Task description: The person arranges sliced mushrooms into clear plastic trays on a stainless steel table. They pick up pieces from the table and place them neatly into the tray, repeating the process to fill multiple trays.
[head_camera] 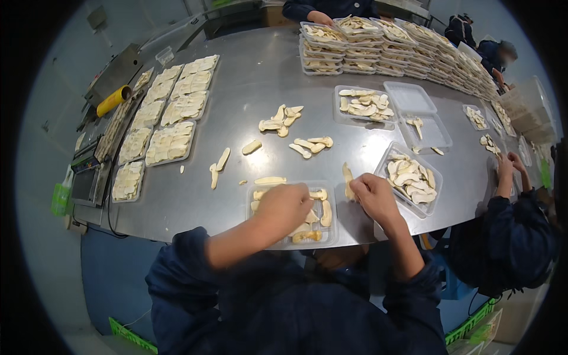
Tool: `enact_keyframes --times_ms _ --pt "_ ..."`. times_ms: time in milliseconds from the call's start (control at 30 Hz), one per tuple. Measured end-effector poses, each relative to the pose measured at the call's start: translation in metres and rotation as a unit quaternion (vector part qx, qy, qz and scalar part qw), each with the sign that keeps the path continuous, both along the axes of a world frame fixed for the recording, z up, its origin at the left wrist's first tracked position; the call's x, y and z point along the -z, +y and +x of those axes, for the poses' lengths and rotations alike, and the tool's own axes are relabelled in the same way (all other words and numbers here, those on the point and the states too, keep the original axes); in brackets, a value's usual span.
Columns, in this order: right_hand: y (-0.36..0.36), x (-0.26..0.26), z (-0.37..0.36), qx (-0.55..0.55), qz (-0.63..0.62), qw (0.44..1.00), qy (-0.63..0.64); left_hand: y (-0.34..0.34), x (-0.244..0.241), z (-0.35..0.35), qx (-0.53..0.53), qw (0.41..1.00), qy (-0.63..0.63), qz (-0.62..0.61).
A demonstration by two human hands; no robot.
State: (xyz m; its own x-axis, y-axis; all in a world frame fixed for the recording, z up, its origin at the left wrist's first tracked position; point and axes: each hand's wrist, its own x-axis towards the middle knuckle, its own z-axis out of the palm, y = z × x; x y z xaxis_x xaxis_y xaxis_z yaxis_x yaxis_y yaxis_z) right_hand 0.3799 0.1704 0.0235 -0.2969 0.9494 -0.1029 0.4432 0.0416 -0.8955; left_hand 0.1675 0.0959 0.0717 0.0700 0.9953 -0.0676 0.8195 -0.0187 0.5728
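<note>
My left hand (284, 206) hovers over a clear plastic tray (333, 235) at the table's front edge. Its fingertips are hidden behind the hand, so whether they hold anything does not show. Pale mushroom slices (326, 214) lie along the tray's sides, and a browner slice (307, 236) sits at its near edge. Just right of that tray, my right hand (375, 195) pinches a long thin mushroom slice (347, 177). Beside this hand stands a tilted tray heaped with loose slices (412, 179). One slice (270, 180) rests against the far rim of the front tray.
Loose slices (279, 120) lie mid-table. Filled trays (171, 142) stand in rows at left, near a yellow cylinder (114, 101). Stacked trays (355, 44) line the far right. Another filled tray (366, 106) adjoins two clear containers (410, 97). Co-workers' hands (506, 173) work at right.
</note>
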Motion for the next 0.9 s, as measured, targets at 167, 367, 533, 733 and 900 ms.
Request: enact_keyframes --times_ms 167,367,533,733,900 --pt "-0.027 -0.021 -0.006 -0.105 -0.038 0.992 -0.06 -0.019 -0.002 -0.016 0.001 0.999 0.019 0.031" --pt "-0.032 -0.042 -0.032 -0.19 -0.012 0.954 -0.232 -0.046 0.009 -0.019 0.051 0.994 0.017 0.09" --pt "0.025 -0.02 -0.046 -0.029 0.235 0.949 -0.209 -0.036 0.013 -0.056 0.022 0.99 0.021 0.136" --pt "0.093 0.019 -0.072 -0.068 0.286 0.933 -0.205 0.026 0.03 -0.117 -0.134 0.971 0.102 0.171" --pt "0.086 0.02 -0.056 -0.041 0.233 0.959 -0.155 0.068 0.056 -0.131 -0.127 0.969 0.17 0.124"
